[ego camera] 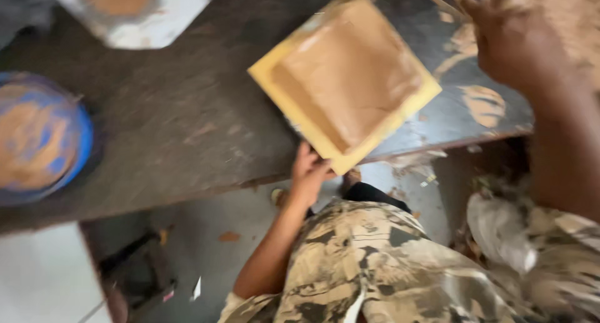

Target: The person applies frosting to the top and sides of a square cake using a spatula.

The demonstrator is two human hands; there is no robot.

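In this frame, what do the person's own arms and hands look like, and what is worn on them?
Both forearms are bare, with no gloves, watch or rings visible. The left hand looks fairly clean. The right hand is blurred and smeared with tan, clay-like material. Short camouflage sleeves in beige, brown and black cover the upper arms.

a dark, worn wooden workbench [187, 117] fills the upper view, smeared with tan clay stains towards its right end. below its edge lies a grey concrete floor [244, 229], littered with scraps. a pale surface [44, 279] shows bottom left.
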